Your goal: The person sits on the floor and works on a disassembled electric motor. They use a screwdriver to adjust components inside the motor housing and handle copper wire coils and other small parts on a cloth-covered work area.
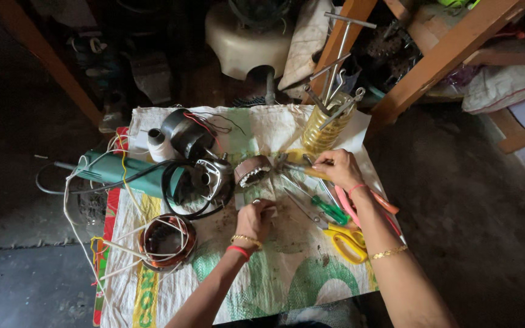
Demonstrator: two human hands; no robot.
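Observation:
My left hand (255, 217) rests on the white woven sack (274, 273) with its fingers curled around a small object I cannot make out, just below a small wound motor stator (252, 170). My right hand (336, 168) reaches over the tools and pinches a thin yellow-handled tool (311, 172) near the stator. Both wrists wear bangles and a red thread.
A green angle grinder (130, 174) with a black cable lies at the left. A larger copper-wound stator (166, 242) sits at the front left. Yellow scissors (346, 242), a green screwdriver (329, 211), a wire tool holder (328, 126), a black capacitor (185, 133) and a thread spool (158, 143) lie around.

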